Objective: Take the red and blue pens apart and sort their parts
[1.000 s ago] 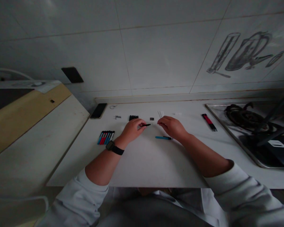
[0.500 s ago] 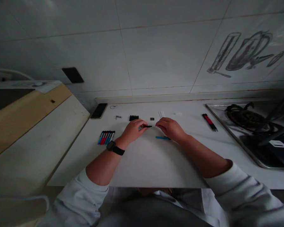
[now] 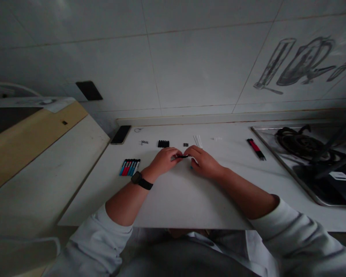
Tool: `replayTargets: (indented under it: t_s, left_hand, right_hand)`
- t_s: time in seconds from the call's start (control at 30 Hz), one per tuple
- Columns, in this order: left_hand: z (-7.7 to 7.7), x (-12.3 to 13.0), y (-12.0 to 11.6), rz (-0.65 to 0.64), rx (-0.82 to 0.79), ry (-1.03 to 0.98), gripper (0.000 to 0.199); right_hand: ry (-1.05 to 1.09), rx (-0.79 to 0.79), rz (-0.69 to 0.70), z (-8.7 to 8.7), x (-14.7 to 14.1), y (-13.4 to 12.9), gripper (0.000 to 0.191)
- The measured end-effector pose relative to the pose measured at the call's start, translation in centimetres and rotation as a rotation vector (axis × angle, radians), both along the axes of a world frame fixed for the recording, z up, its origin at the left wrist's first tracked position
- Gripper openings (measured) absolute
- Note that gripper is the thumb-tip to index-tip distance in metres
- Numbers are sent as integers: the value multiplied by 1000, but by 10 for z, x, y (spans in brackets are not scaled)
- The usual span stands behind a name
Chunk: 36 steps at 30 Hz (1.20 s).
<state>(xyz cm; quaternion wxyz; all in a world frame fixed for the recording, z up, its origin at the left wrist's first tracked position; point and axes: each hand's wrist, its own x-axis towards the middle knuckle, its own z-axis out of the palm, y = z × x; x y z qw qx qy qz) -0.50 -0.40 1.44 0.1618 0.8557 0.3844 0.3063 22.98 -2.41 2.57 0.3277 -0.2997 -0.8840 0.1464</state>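
My left hand (image 3: pixel 163 161) pinches a small black pen part (image 3: pixel 184 156) above the white table (image 3: pixel 173 204). At the other end of that part are the fingertips of my right hand (image 3: pixel 203 161); its thumb is apart from the index finger. Beneath the right hand, only a bit of a blue piece (image 3: pixel 191 167) shows. Just beyond the hands lie a row of black pieces (image 3: pixel 163 144), small dark squares (image 3: pixel 185 145) and thin white sticks (image 3: pixel 197 141). Blue, red and white pen barrels (image 3: pixel 129 167) lie side by side near my left wrist.
A phone (image 3: pixel 121 134) and a ring (image 3: pixel 138 130) are at the back left, with small springs (image 3: pixel 144 142) nearby. Tiny clear pieces (image 3: pixel 218 138) lie at the back. Red and black pens (image 3: pixel 256 149) rest beside the stove (image 3: pixel 298 169). A wooden-edged box (image 3: pixel 46 134) stands left.
My right hand has moved in toward the left, and its fingertips now meet the black part. The white stick between the hands no longer shows. The blue piece is now mostly covered.
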Motion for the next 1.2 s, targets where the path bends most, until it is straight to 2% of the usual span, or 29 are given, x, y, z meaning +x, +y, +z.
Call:
replayTargets:
  t_s: [0.1, 0.17, 0.27, 0.33, 0.37, 0.47, 0.6, 0.7, 0.77, 0.93, 1.03, 1.2]
  left_hand:
    - [-2, -1, 2, -13, 18, 21, 10]
    - [-3, -2, 4, -5, 38, 35, 9]
    - [-4, -4, 5, 61, 68, 30, 11]
    - [-6, -6, 7, 120, 76, 14, 12]
    - [-6, -7, 7, 144, 76, 6, 13]
    - [-8, -9, 8, 166, 70, 1, 13]
    - [-7, -9, 8, 169, 87, -1, 12]
    - [-5, -9, 7, 180, 99, -17, 11]
    - [-4, -9, 7, 182, 108, -23, 12]
    - [-4, -10, 8, 188, 135, -23, 11]
    - [-3, -10, 8, 186, 144, -21, 11]
    - [-4, -10, 8, 170, 142, -3, 11]
  right_hand:
    - [55, 6, 27, 0, 1, 0, 58]
    - [97, 41, -19, 0, 6, 4, 59]
    - [134, 21, -198, 4, 18, 13, 45]
    - [26, -96, -273, 10, 27, 17, 26]
    - [-77, -165, -265, 14, 30, 17, 19]
    - [-375, -286, -140, 20, 34, 16, 15]
    - [-492, -281, -65, 15, 32, 13, 10]
    - [-437, -274, -78, 10, 30, 13, 10]
    - [-305, -286, -93, 10, 29, 15, 10]
    - [15, -206, -254, 16, 30, 17, 9]
    - [47, -101, -323, 18, 31, 18, 11]
    - [13, -18, -325, 16, 32, 19, 14]
